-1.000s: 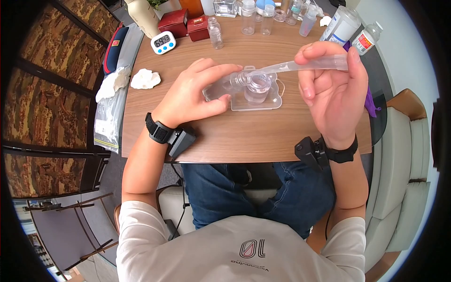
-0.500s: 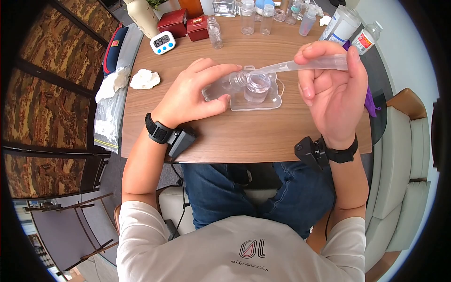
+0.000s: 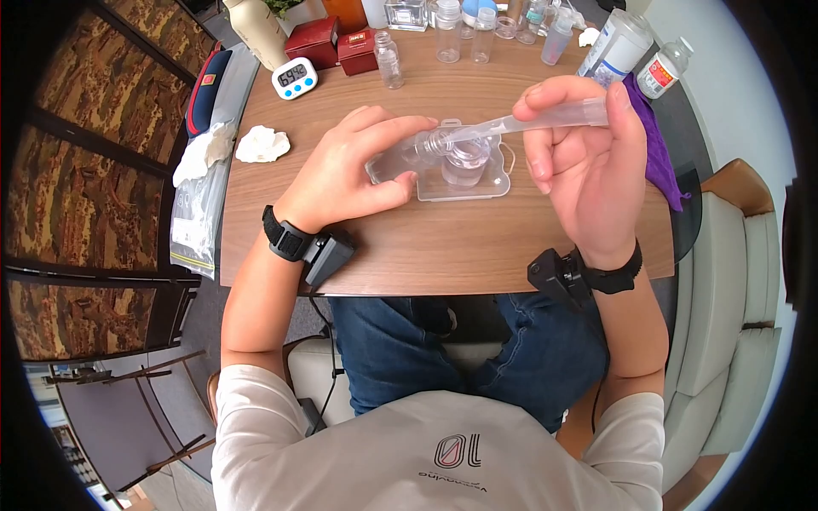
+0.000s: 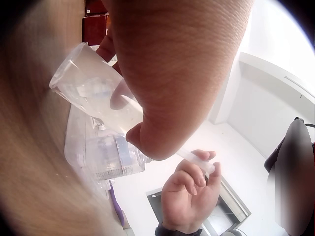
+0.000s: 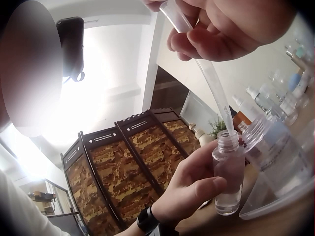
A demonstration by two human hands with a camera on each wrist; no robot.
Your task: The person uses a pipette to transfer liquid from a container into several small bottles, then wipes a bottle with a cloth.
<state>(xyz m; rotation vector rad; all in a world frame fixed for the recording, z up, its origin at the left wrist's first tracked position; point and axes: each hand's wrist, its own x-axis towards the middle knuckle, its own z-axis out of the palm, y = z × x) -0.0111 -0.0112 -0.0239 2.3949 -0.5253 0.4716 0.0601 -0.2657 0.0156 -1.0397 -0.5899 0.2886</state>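
My left hand (image 3: pixel 341 170) grips a small clear bottle (image 5: pixel 229 184) with a threaded, uncapped neck. Liquid shows in its lower part, and it stands on the table. Between the thumb and fingers of my right hand (image 3: pixel 588 170) is a long translucent pipette tip (image 3: pixel 554 116). Its wide end lies at my thumb, and its narrow end reaches into the bottle's mouth. Just right of the bottle, a wide clear jar (image 3: pixel 464 170) stands uncapped on a clear plastic tray (image 3: pixel 490 189). The jar's mouth is close beside the bottle's neck.
Left of my left hand lies a crumpled tissue (image 3: pixel 262 145). Farther back are a white timer (image 3: pixel 295 78), red boxes (image 3: pixel 358 53), an uncapped clear bottle (image 3: pixel 389 64) and several other bottles. A purple cloth (image 3: pixel 656 145) and a labelled bottle (image 3: pixel 665 70) lie at right.
My right hand has shifted a little to the left, carrying the wide end of the pipette tip with it; more of the purple cloth shows. The left hand and bottle have stayed put.
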